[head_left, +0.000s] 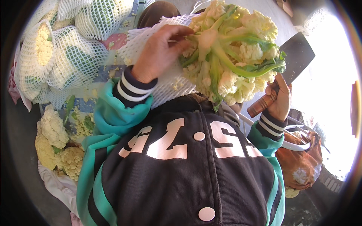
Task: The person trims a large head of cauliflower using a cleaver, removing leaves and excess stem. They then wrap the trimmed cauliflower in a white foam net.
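At three o'clock the right grip wraps a knife, blade partly behind the one-o'clock cauliflower. Toward eleven, the left grip half-curls at the cauliflower's edge, blurred; hold unclear. Ten o'clock: netted cauliflowers, cropped.

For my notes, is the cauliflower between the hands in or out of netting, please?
Out: the cauliflower is bare; no mesh covers its visible side.

Large, pale pink block characters are printed across the chest of the dark jacket, where they are divided by the buttoned front opening (the outermost ones are seen only in part, being bent around the sides).
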`<action>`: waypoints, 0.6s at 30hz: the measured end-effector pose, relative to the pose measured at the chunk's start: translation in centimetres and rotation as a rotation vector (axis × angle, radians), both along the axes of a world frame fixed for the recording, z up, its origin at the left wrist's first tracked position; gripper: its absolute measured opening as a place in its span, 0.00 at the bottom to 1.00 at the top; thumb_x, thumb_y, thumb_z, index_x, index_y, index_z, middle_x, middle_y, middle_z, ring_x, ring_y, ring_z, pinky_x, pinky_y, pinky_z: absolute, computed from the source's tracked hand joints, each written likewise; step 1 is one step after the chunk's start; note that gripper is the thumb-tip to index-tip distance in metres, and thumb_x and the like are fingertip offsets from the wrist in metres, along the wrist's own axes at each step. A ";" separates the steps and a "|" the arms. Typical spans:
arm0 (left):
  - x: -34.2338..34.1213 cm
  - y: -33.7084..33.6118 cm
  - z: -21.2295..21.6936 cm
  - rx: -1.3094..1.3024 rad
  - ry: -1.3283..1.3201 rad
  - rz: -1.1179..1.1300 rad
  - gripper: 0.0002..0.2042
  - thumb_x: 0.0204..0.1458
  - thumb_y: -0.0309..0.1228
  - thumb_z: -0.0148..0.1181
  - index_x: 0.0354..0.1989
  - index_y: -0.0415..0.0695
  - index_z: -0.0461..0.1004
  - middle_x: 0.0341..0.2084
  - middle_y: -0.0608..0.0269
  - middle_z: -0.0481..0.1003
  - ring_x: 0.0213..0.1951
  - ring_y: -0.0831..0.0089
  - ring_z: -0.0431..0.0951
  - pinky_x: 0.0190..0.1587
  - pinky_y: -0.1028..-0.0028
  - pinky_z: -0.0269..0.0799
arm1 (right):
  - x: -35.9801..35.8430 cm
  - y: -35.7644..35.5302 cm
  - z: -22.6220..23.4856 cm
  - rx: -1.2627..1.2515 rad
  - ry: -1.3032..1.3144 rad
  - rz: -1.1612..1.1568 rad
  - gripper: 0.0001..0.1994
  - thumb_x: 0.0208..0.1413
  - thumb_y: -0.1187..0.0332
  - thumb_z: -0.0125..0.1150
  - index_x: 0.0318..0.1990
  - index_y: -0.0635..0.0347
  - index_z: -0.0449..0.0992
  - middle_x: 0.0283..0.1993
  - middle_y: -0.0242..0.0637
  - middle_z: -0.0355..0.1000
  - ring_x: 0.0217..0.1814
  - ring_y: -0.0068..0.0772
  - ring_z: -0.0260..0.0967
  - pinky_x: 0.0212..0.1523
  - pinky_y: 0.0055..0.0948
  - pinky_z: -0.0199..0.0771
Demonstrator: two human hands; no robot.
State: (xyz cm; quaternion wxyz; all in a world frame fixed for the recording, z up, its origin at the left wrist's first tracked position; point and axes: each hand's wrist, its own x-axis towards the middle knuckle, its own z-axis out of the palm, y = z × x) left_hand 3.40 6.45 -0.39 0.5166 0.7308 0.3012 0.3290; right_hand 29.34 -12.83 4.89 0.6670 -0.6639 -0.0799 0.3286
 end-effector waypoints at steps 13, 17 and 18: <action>3.1 -1.2 1.2 -0.004 -0.242 -0.130 0.09 0.53 0.19 0.59 0.43 0.39 0.77 0.40 0.63 0.75 0.39 0.74 0.78 0.45 0.75 0.76 | 3.4 0.4 -3.0 0.215 0.110 0.089 0.21 0.65 0.56 0.50 0.55 0.65 0.69 0.51 0.44 0.73 0.48 0.37 0.75 0.47 0.35 0.79; 1.9 -0.1 0.4 0.088 -0.140 0.025 0.08 0.56 0.20 0.56 0.43 0.40 0.76 0.38 0.63 0.77 0.39 0.75 0.78 0.44 0.77 0.75 | 4.8 0.0 -5.1 0.175 0.024 0.108 0.18 0.64 0.59 0.51 0.53 0.65 0.70 0.49 0.44 0.74 0.42 0.34 0.77 0.38 0.30 0.82; 1.5 0.2 0.3 0.044 -0.132 0.040 0.08 0.56 0.20 0.56 0.43 0.40 0.76 0.37 0.63 0.77 0.38 0.75 0.78 0.44 0.77 0.75 | 5.0 -0.1 -5.5 0.146 -0.002 0.105 0.18 0.64 0.59 0.51 0.53 0.65 0.70 0.49 0.44 0.75 0.41 0.33 0.78 0.36 0.29 0.82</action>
